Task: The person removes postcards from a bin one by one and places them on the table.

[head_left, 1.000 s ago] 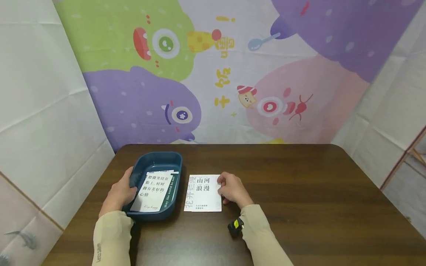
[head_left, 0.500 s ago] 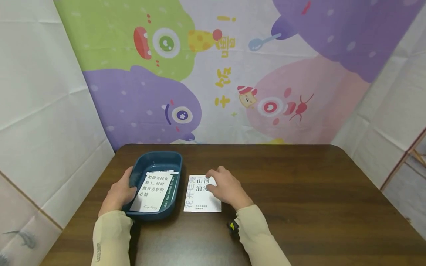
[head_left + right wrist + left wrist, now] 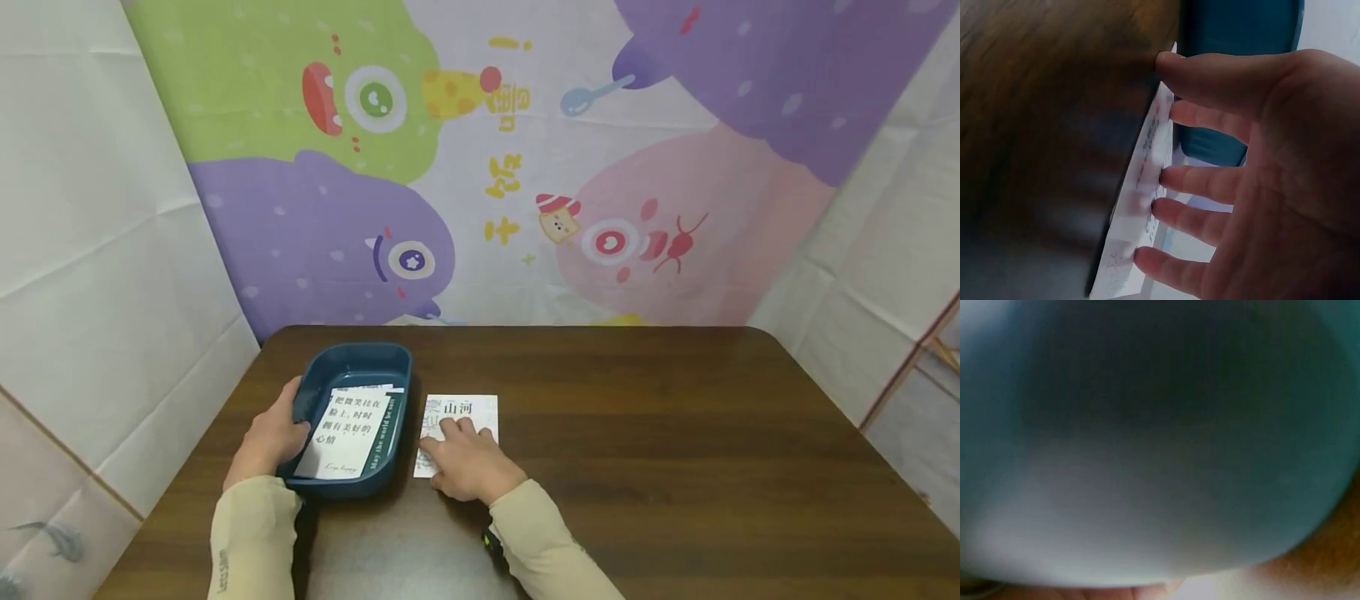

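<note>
My left hand (image 3: 266, 439) grips the left wall of a dark blue tray (image 3: 358, 353), thumb over the rim. Inside the tray are several overlapping cards, with a white lettered card (image 3: 343, 437) on top and a dark green one (image 3: 384, 433) showing beside it. Right of the tray, a white card (image 3: 459, 406) with black Chinese characters lies flat on the table. Over its lower part spreads my right hand (image 3: 471, 463), hiding much of the print. In the right wrist view, the fingertips (image 3: 1161, 208) touch the card's face and the thumb is at its edge.
The brown wooden table (image 3: 675, 450) extends to the right and behind. A cartoon-printed cloth (image 3: 480, 167) hangs behind the table, with pale cloths on both sides. Blurred blue tray wall (image 3: 1160, 456) fills most of the left wrist view.
My right hand has moved left from the card's right edge across its face, its fingers spreading out. The left hand, the tray and the card have stayed in place.
</note>
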`<state>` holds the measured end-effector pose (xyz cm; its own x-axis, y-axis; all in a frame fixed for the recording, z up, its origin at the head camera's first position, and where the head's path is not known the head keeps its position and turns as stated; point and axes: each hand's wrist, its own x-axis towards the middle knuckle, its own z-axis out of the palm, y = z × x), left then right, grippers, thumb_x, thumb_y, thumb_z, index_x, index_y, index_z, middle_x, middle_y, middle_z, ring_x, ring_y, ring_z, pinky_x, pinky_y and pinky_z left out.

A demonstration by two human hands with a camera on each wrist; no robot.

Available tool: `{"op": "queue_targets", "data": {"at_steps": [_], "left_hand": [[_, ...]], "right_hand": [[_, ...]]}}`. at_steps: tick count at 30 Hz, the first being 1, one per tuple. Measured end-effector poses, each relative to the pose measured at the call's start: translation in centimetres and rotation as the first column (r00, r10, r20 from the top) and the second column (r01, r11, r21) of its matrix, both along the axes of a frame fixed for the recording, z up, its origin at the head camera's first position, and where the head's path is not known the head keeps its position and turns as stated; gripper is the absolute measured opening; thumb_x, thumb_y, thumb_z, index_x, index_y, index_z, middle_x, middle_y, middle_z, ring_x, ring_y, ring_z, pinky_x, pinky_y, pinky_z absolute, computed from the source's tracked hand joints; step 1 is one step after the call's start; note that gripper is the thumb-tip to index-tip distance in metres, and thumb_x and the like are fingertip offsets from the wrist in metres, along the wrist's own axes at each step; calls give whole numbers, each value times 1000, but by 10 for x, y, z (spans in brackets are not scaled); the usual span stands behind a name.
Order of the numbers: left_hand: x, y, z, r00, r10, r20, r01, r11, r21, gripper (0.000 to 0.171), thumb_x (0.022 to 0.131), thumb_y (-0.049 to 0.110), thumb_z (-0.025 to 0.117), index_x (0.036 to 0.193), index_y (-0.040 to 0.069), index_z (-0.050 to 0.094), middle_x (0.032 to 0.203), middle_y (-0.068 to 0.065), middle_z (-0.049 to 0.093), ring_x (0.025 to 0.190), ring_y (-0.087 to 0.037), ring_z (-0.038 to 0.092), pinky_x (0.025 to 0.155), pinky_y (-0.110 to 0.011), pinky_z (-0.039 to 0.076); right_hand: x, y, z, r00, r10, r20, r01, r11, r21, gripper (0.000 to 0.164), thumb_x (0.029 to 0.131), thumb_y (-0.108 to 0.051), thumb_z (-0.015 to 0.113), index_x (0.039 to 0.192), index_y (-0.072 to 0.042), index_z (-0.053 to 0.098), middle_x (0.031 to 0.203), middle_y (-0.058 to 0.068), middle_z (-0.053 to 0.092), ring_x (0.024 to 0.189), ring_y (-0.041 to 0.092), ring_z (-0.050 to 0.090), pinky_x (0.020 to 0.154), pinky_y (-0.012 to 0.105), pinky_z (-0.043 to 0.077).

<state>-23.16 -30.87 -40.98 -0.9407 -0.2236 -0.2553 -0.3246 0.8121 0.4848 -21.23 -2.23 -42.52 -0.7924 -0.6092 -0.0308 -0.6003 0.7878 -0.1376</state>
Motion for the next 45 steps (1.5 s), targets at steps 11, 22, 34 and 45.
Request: {"op": "queue_targets", "data": {"at_steps": [11, 22, 34, 45], "left_hand": [[-1, 0, 1, 1000, 0, 2, 0, 1000, -11, 77, 97, 11, 49, 156, 12, -1, 150, -42, 22, 128, -64, 28, 98, -78, 30], [-1, -1, -2, 1000, 12, -4, -12, 1000, -5, 77, 97, 11, 49, 156, 12, 0, 149, -43, 23, 128, -64, 29, 99, -78, 30], [-1, 1, 0, 1000, 9, -6, -9, 1000, -9, 77, 97, 11, 49, 156, 12, 0, 150, -42, 22, 128, -64, 29, 99, -78, 30], [0, 1, 0, 1000, 0, -3, 0, 1000, -10, 77, 97, 11, 49, 156, 12, -1, 150, -42, 22, 128, -64, 28, 99, -78, 30]], "right_hand": [[-2, -1, -3, 999, 34, -29, -34, 999, -5, 47, 87, -30, 69, 133, -26, 59, 127, 8, 55, 112, 28, 48, 84, 49, 47], [0, -3, -3, 999, 28, -24, -28, 999, -16, 47, 87, -28, 68, 133, -27, 59, 130, 8, 55, 114, 28, 47, 87, 50, 46], [-1, -4, -4, 1000, 9, -22, -9, 1000, -28, 47, 86, -28, 70, 132, -27, 60, 129, 8, 55, 113, 27, 46, 87, 50, 46], [0, -4, -4, 1000, -12, -24, 10, 998, -69, 48, 82, -26, 73, 128, -25, 63, 124, 9, 58, 113, 28, 47, 85, 50, 45]]}}
